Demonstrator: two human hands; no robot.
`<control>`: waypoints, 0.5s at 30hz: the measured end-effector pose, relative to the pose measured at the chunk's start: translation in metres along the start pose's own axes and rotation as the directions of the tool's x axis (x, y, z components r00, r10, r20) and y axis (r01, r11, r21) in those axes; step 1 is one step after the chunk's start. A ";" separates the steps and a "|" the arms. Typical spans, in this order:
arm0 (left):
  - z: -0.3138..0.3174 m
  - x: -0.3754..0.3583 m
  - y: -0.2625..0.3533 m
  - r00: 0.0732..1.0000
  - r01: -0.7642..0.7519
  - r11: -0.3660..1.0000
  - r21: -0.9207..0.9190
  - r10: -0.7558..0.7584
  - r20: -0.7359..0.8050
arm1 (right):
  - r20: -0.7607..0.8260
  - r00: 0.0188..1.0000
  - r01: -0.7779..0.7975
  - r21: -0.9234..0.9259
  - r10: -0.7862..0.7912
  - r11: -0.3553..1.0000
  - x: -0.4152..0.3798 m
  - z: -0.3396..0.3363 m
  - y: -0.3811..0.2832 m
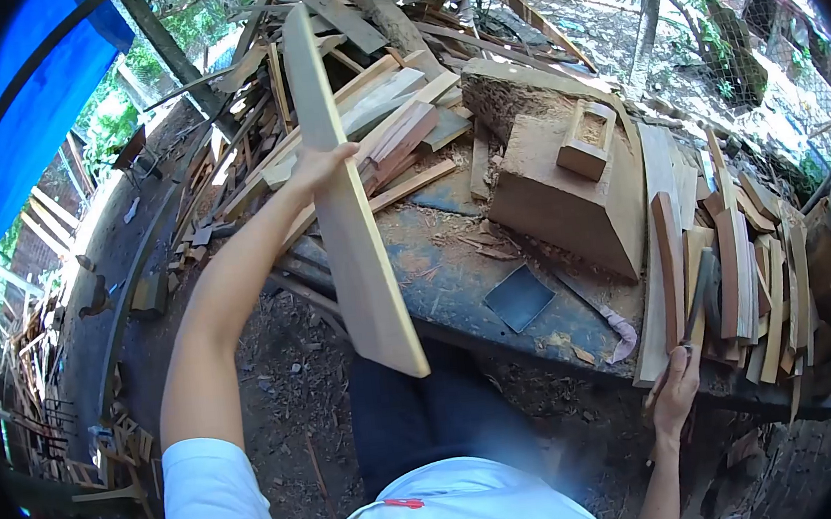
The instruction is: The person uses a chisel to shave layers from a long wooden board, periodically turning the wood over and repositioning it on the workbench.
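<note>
My left hand [324,165] is closed around the edge of a long, pale wooden plank [362,275]. The plank stands tilted in front of me, its lower end above my legs and its upper end over the wood pile. Low at the right, my right hand [678,389] is closed beside the near edge of the workbench [437,277], right by the ends of some upright wood strips [669,265]. A thin dark thing shows at its fingers, and I cannot tell what it is.
A big wooden block [559,196] sits on the bench with a small hollowed wood piece [586,140] on top. In front lie a dark square plate [519,297] and a tool with a wrapped handle [620,330]. Scrap boards [400,101] heap up behind; a blue tarp [33,126] hangs left.
</note>
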State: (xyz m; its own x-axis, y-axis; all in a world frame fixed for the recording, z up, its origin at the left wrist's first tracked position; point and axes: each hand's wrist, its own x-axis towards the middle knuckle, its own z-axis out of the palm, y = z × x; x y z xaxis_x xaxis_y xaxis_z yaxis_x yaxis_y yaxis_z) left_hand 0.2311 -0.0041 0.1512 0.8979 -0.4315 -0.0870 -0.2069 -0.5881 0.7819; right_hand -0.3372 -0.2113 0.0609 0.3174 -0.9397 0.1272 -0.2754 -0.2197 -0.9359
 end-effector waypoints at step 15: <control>0.046 0.032 -0.113 0.903 0.415 0.771 -0.483 -0.416 0.110 | 0.442 0.892 -0.051 -0.114 0.097 0.992 -0.019 0.071 -0.023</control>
State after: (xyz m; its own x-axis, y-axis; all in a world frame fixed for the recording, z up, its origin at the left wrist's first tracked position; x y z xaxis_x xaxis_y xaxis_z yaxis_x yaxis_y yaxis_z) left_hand 0.2659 0.0171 0.0317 0.8536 -0.2204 -0.4719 0.4004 -0.3020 0.8652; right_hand -0.2720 -0.1701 0.0564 0.6577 -0.7433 -0.1225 -0.3928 -0.1996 -0.8977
